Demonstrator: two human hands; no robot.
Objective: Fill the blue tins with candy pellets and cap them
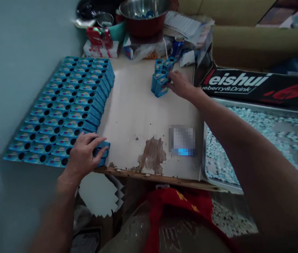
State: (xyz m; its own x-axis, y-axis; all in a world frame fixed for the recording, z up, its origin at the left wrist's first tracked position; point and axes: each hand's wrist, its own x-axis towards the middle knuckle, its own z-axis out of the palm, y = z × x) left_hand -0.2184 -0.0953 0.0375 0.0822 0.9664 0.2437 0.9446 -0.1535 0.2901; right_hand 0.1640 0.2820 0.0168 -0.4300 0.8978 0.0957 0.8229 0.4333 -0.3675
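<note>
Rows of small blue boxes, each with a dark round hole on top, stand packed together on the left of the table. At the near right corner of these rows, my left hand has its fingers curled round a blue box. Farther back, near the middle of the table, several loose blue boxes stand in a small group. The fingers of my right hand pinch the right side of that group, on a blue box whose far part is partly hidden by the fingertips.
A metal tray with many small pale pieces lies at the right, before a black printed carton. Behind stand a metal bowl, a red tape dispenser and a blue can. A blurred-out item lies near the front edge.
</note>
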